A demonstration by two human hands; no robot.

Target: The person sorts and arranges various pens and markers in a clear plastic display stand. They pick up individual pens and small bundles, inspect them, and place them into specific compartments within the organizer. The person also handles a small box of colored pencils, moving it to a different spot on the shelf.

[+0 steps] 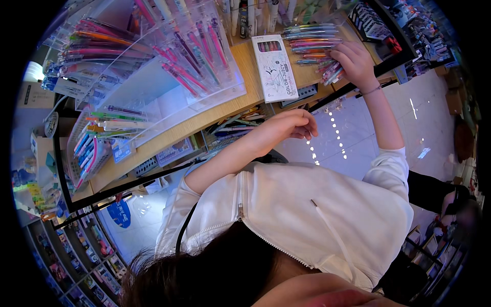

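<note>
My right hand [355, 63] is at the right end of the wooden counter, its curled fingers over a small bunch of slanted pens [332, 72]; its grip is partly hidden. More colourful clear-barrelled pens [312, 38] lie in a row just left of it. My left hand [297, 122] hangs in front of the counter edge, fingers loosely bent, with nothing visible in it. Between the hands and the clear trays, a white pen box [275, 69] with a window lies on the counter [245, 65].
Clear acrylic trays [215, 103] hold many pens at the left. A pink-rimmed basket of pens [90, 153] stands at the far left end. Under the counter top is a shelf with loose pens [241, 122]. A black metal frame [395, 59] edges the counter. Another person's dark clothing [425, 192] shows at right.
</note>
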